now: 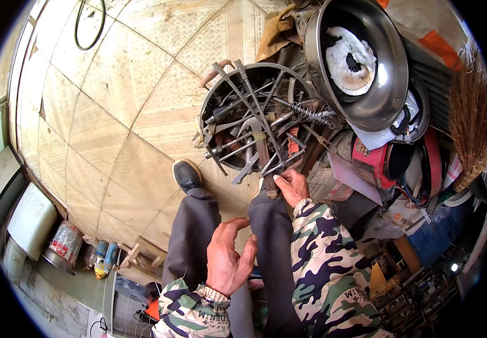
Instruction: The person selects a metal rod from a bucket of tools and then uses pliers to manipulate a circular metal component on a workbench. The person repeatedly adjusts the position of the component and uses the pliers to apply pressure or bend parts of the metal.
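Ahead of my knees stands a round metal tub (205,101), heaped with long metal rods (252,90), wrenches and other metal tools. Among them lies a wooden-handled tool (262,152) with a curved metal head and wire bound below it. Its brown handle leans over the tub's near rim toward me. My right hand (293,187) has its fingers closed on the lower end of that handle; the fingertips are partly hidden. Over my lap, my left hand (231,259) holds nothing, thumb and fingers apart. A coil spring (311,114) rests at the right of the heap.
A big steel basin (388,73) with a white ring-shaped piece (350,62) inside stands at the tub's far right. Beyond it is a straw broom (473,112). A red-and-black case (370,160) sits at right. Tiled floor (114,112) spreads left; a tin can (65,245) stands lower left.
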`<act>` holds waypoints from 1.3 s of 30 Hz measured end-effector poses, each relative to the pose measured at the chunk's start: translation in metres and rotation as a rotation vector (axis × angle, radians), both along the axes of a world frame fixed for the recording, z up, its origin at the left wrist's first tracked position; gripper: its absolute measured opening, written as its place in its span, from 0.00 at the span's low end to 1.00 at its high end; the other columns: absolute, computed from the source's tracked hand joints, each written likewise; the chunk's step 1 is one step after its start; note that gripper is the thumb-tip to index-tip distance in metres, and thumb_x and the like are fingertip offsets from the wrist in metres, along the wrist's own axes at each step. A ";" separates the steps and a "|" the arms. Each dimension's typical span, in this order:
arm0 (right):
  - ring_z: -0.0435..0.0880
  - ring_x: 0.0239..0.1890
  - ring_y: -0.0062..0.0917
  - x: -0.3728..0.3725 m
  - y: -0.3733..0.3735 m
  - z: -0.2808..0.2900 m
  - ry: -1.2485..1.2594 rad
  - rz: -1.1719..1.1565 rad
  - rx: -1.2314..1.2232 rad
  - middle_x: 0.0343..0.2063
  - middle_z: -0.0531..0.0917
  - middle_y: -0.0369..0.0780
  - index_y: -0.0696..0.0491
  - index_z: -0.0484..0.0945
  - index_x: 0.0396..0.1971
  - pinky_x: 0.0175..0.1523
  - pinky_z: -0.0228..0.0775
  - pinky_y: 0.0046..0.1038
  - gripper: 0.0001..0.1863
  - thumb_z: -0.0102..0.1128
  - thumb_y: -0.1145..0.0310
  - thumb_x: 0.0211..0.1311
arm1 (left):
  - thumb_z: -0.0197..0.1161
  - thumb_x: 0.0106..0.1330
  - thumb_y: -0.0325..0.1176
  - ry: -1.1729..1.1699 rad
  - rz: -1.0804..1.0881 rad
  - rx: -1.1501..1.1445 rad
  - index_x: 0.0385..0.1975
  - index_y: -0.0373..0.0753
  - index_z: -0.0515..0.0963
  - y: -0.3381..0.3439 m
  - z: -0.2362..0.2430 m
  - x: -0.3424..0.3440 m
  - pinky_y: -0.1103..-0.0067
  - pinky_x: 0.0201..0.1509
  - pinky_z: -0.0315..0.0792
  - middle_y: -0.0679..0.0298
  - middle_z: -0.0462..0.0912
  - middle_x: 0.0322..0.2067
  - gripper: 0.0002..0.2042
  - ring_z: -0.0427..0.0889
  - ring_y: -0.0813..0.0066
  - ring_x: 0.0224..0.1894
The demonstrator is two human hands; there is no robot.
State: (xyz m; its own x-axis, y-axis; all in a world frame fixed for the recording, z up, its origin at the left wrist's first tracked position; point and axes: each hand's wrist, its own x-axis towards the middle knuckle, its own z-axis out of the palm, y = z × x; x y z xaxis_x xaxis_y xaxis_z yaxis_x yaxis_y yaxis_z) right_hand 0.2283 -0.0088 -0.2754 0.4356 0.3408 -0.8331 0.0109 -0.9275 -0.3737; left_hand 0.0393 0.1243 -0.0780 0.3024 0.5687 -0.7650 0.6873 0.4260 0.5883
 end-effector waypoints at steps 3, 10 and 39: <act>0.88 0.35 0.32 -0.006 -0.003 -0.006 0.106 -0.025 -0.006 0.31 0.88 0.46 0.63 0.82 0.39 0.45 0.78 0.31 0.21 0.71 0.60 0.55 | 0.65 0.62 0.29 0.003 0.002 0.003 0.48 0.31 0.78 0.000 0.000 0.000 0.70 0.56 0.74 0.52 0.82 0.49 0.15 0.83 0.57 0.50; 0.85 0.43 0.46 -0.024 0.009 -0.003 -0.106 0.251 -0.154 0.37 0.85 0.53 0.60 0.82 0.38 0.50 0.76 0.42 0.25 0.73 0.54 0.48 | 0.65 0.62 0.29 0.006 -0.016 -0.004 0.48 0.31 0.78 -0.001 0.001 0.001 0.70 0.56 0.74 0.52 0.82 0.49 0.15 0.83 0.57 0.50; 0.80 0.27 0.18 -0.099 0.054 0.027 0.629 -0.455 0.237 0.24 0.83 0.35 0.56 0.79 0.33 0.34 0.71 0.25 0.19 0.77 0.58 0.55 | 0.63 0.63 0.23 -0.012 0.040 0.097 0.46 0.30 0.77 -0.016 0.002 0.005 0.71 0.60 0.73 0.51 0.80 0.51 0.13 0.80 0.59 0.54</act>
State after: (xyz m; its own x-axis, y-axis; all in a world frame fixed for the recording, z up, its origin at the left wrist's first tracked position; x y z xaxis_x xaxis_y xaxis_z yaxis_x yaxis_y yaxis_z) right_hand 0.1295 0.0452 -0.2480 0.0478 0.4411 -0.8962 -0.6255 -0.6862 -0.3712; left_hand 0.0445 0.1085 -0.0764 0.2868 0.6518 -0.7020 0.6635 0.3935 0.6364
